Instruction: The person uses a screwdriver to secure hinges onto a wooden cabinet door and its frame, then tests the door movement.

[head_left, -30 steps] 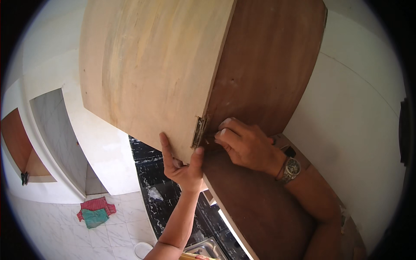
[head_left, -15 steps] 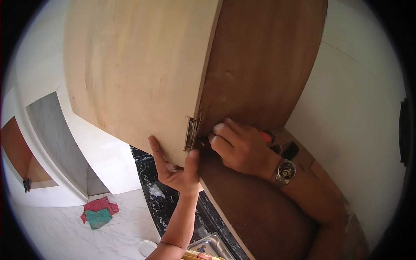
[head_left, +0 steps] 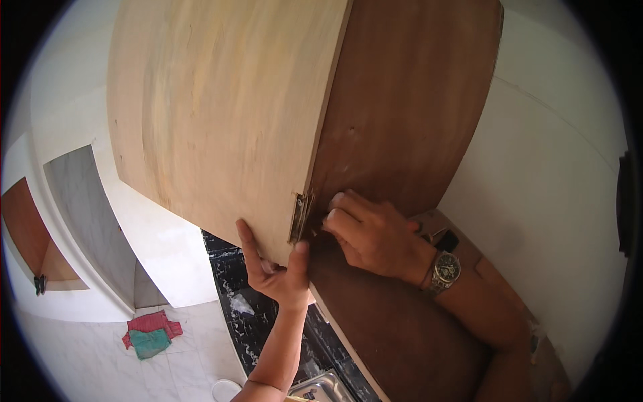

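The pale plywood cabinet door (head_left: pixel 221 114) hangs open with a metal hinge (head_left: pixel 299 216) set in its edge, near the lower corner. My left hand (head_left: pixel 280 278) grips that corner from below, thumb beside the hinge and index finger along the pale face. Inside the brown cabinet (head_left: pixel 402 94), just right of the hinge, my right hand (head_left: pixel 372 231) is closed with its fingertips pinched. Whatever those fingers hold, if anything, is too small or hidden. A watch (head_left: pixel 443 271) circles my right wrist.
Behind my right wrist lies a small black object (head_left: pixel 447 241) on the cabinet's brown bottom panel (head_left: pixel 395 321). Below left are a black marbled counter (head_left: pixel 238 275) and a steel sink (head_left: pixel 325 388). Red and green cloths (head_left: pixel 151 342) lie on the white floor tiles.
The door and both hands appear slightly lower in view. My right fingers have shifted a little beside the hinge. The red thing behind my right hand no longer shows.
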### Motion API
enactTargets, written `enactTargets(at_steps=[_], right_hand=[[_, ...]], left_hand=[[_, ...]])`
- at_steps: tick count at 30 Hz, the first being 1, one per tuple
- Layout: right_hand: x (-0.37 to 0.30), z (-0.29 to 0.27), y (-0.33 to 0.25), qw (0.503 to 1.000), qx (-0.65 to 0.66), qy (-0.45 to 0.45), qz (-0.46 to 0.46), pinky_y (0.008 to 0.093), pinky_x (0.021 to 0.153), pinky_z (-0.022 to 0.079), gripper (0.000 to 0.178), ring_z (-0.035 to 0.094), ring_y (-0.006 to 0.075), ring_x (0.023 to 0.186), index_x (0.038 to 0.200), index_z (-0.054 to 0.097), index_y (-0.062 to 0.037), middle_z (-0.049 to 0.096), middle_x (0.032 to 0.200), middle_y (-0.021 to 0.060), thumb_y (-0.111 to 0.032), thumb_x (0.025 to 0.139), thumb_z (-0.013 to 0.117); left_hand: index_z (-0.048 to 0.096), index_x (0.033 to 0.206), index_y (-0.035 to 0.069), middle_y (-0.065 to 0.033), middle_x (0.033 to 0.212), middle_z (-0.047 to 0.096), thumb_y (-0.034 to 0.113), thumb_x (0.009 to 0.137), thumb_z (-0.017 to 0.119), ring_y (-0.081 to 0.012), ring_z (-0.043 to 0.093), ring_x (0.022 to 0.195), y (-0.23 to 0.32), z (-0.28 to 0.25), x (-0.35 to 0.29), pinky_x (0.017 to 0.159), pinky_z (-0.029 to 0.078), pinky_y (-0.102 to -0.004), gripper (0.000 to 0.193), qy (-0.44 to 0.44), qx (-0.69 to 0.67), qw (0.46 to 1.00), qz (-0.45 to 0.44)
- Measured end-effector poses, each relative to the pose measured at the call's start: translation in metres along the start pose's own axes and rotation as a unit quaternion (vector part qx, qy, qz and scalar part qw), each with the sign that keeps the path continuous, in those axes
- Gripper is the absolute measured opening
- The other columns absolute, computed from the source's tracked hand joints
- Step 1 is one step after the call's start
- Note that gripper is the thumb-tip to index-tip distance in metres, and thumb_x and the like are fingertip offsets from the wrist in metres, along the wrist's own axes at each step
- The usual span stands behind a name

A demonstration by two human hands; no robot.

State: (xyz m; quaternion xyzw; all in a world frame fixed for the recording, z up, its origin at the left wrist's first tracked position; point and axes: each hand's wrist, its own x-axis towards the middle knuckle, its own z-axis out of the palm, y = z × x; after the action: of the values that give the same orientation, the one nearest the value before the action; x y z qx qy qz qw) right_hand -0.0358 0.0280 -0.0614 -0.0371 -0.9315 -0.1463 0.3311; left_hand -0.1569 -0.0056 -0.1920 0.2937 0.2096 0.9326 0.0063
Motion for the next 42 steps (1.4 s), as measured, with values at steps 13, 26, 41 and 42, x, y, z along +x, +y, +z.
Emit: enactTargets(at_steps=[13, 26, 41, 42], right_hand=[[-0.001, -0.001, -0.009, 0.982, -0.177, -0.038, -0.051, 0.0336, 0.065, 0.057, 0.012, 0.065, 0.0232, 0.091, 0.093, 0.057, -0.0078, 0.060, 0.102, 0.0081, -0.014, 0.084, 0.061], [0.008, -0.024, -0.010, 0.999, -0.028, 0.024, 0.036, 0.0400, 0.069, 0.055, 0.010, 0.065, 0.0271, 0.087, 0.094, 0.067, -0.0047, 0.066, 0.095, 0.0070, -0.010, 0.088, 0.072], [0.001, 0.011, 0.003, 0.993, 0.022, 0.117, 0.022, 0.0373, 0.063, 0.056, 0.016, 0.064, 0.0249, 0.088, 0.091, 0.064, -0.0069, 0.059, 0.095, 0.0053, 0.002, 0.079, 0.070], [0.001, 0.012, 0.003, 0.992, 0.026, 0.117, 0.028, 0.0373, 0.063, 0.056, 0.016, 0.064, 0.0249, 0.088, 0.091, 0.064, -0.0069, 0.059, 0.095, 0.0053, 0.002, 0.079, 0.070]], left_hand=[[0.031, 0.158, -0.001, -0.0184, 0.137, 0.058, -0.007, 0.081, 0.076, -0.0203, 0.062, 0.115, 0.005, 0.001, 0.002, 0.102, 0.049, -0.0304, 0.090, -0.008, -0.006, 0.999, -0.031], [0.034, 0.155, -0.004, -0.0195, 0.142, 0.054, -0.005, 0.082, 0.075, -0.0232, 0.057, 0.124, 0.008, 0.003, -0.002, 0.109, 0.043, -0.0334, 0.084, -0.011, -0.033, 0.999, -0.031], [0.027, 0.158, -0.003, -0.0185, 0.155, 0.043, 0.000, 0.087, 0.074, -0.0239, 0.049, 0.135, -0.003, 0.001, 0.000, 0.117, 0.035, -0.0375, 0.085, -0.029, -0.087, 0.995, -0.028], [0.027, 0.158, -0.003, -0.0183, 0.156, 0.041, 0.003, 0.088, 0.075, -0.0243, 0.047, 0.136, -0.003, -0.001, -0.001, 0.118, 0.034, -0.0380, 0.085, -0.031, -0.089, 0.995, -0.018]])
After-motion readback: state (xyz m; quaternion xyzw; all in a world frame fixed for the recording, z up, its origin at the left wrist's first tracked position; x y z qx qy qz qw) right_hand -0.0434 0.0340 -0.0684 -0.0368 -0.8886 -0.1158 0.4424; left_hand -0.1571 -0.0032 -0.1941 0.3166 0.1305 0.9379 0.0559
